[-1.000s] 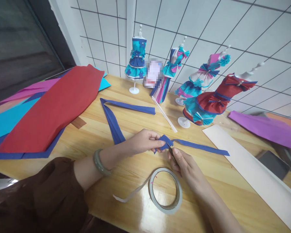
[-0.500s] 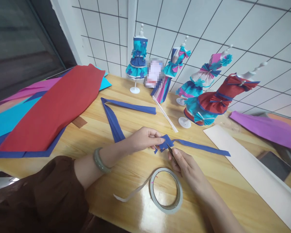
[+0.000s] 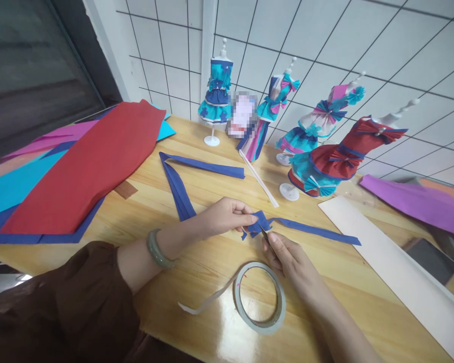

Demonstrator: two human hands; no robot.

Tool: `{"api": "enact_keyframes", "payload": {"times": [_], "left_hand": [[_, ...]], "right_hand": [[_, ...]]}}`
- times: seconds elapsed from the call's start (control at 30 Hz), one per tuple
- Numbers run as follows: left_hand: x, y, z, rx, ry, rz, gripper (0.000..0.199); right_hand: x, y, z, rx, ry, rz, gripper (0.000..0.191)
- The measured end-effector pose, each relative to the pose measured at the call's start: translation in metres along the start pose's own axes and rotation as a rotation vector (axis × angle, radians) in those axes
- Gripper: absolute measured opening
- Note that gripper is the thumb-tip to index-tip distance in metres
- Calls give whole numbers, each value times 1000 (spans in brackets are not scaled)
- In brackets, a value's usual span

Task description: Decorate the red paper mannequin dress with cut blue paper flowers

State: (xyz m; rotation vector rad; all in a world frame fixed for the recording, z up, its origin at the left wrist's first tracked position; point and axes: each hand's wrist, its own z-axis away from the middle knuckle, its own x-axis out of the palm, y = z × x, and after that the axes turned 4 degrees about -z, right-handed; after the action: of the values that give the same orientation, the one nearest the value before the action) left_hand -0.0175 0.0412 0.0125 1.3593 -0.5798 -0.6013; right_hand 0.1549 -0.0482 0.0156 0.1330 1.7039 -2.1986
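My left hand (image 3: 232, 217) pinches a small blue piece (image 3: 260, 222) between thumb and fingers above the table. My right hand (image 3: 283, 251) is closed around small dark scissors (image 3: 268, 237), whose tip touches the lower edge of the blue piece. A long blue strip (image 3: 314, 227) stretches to the right behind my hands. Another blue strip (image 3: 177, 191) lies folded at an angle beyond my left forearm. Nearest my right hand, on the near side, lies a roll of tape (image 3: 237, 297) with its loose end trailing left.
Several small dress forms in colourful outfits, one in red and teal (image 3: 348, 151), stand at the back. Red sheet (image 3: 94, 166) and other coloured sheets lie left. A white strip (image 3: 389, 267), a dark phone-like object (image 3: 431, 259) and purple material (image 3: 416, 201) are at right.
The view has shifted very slightly. Both hands keep nearly the same place, and the blue piece is turned a little at the scissors' tip.
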Motion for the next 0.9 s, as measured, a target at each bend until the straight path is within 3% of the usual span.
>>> {"api": "enact_keyframes", "payload": {"times": [0.43,0.63,0.9], "left_hand": [[-1,1,0,-8,11,2,33],[0,1,0,-30,-61,97,41],[1,-4,-2,-70,-65,123,31]], "right_hand": [[0,0,-1,3,12,-15,42],[-1,0,0,6,21,-20,41],[0,-3,-1,11,26,-20,43]]}}
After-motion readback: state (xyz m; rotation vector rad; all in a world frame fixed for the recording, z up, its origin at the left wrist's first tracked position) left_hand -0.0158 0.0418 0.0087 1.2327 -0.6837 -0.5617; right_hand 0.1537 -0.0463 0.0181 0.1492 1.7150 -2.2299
